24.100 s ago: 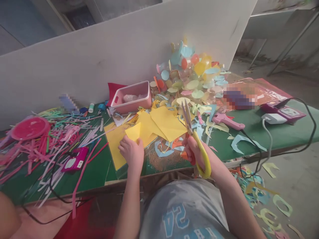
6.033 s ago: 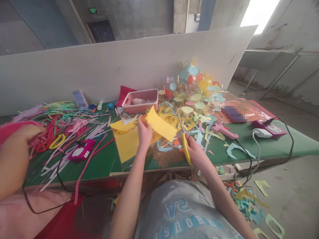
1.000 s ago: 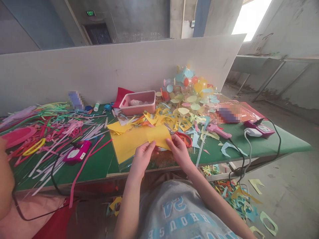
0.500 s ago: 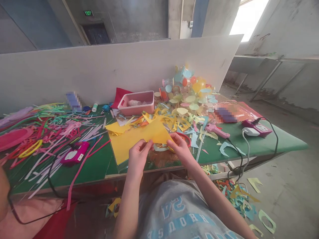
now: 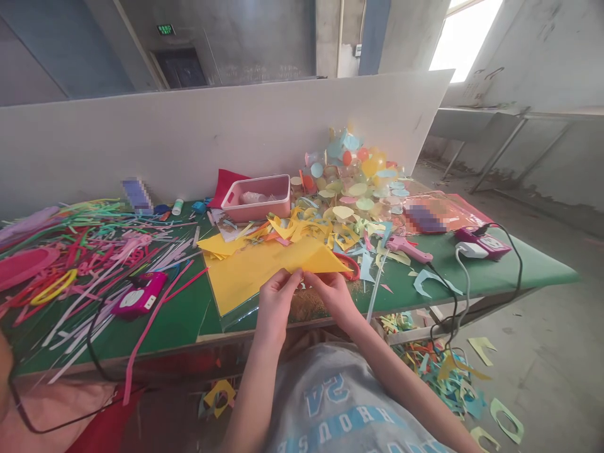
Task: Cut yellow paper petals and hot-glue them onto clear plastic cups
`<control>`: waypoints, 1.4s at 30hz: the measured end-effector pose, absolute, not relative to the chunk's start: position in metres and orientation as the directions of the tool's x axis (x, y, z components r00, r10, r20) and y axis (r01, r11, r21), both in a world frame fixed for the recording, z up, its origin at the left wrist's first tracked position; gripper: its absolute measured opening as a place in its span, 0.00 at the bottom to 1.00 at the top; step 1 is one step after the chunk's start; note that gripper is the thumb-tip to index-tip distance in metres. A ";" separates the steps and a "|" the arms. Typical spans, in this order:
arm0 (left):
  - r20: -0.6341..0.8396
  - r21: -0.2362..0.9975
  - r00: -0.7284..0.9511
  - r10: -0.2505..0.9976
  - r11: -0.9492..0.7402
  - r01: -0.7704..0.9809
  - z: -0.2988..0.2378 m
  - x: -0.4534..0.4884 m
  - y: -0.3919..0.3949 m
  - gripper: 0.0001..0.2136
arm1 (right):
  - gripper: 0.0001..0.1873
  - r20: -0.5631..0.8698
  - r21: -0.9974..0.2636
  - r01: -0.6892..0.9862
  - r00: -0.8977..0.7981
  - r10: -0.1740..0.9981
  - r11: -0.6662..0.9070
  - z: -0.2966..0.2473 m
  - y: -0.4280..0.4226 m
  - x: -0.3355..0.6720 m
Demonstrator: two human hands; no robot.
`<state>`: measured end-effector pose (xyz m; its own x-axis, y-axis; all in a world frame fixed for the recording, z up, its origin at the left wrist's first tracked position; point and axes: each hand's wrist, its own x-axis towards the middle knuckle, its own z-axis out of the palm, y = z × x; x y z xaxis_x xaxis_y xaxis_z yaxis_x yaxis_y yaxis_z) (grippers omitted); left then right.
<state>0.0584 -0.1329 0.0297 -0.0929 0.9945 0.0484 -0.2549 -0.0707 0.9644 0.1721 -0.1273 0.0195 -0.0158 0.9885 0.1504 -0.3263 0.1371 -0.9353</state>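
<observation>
A yellow sheet of paper (image 5: 314, 253) is held up over the table's front edge by both hands. My left hand (image 5: 279, 296) pinches its near edge between thumb and fingers. Right beside it, my right hand (image 5: 333, 296) grips the same edge, the two thumbs close together. Beneath and to the left lies more yellow paper (image 5: 236, 286) on the tabletop. Red scissor handles (image 5: 350, 267) show just behind the sheet's right corner; the blades are hidden. Yellow paper scraps (image 5: 306, 223) lie heaped beyond the sheet.
A pink basket (image 5: 278, 209) stands behind the scraps, left of a pile of paper discs (image 5: 356, 189). At right are a pink glue gun (image 5: 409, 248) and a purple power strip (image 5: 491, 245) with cords. Pipe cleaners (image 5: 108, 251) cover the left side. Cut scraps (image 5: 465, 384) litter the floor.
My hands have come closer together, the right moving left along the sheet's edge. The sheet now lies lower and flatter, its right corner pointing out over the scissor handles.
</observation>
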 end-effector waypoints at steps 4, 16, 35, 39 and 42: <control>0.050 0.972 -0.092 0.994 -0.069 -0.226 0.031 0.056 -0.133 0.11 | 0.18 0.152 -0.939 -0.309 0.027 0.988 0.153 0.020 -0.127 0.173; 0.069 0.976 -0.255 0.964 -0.118 -0.181 0.041 0.024 -0.129 0.12 | 0.19 0.182 -0.958 -0.204 0.111 0.977 0.201 0.026 -0.127 0.184; 0.141 0.951 -0.311 0.940 -0.216 -0.222 0.056 0.027 -0.134 0.22 | 0.13 0.215 -0.515 0.857 0.131 0.968 -0.001 0.013 -0.113 0.209; 0.177 0.971 -0.317 0.932 -0.218 -0.100 0.051 0.029 -0.134 0.18 | 0.15 0.150 -0.353 0.935 0.085 0.985 -0.027 0.015 -0.102 0.211; 0.229 0.972 -0.256 0.939 -0.236 0.006 0.052 0.023 -0.134 0.17 | 0.16 0.114 -0.293 0.956 0.065 0.991 -0.029 0.019 -0.095 0.211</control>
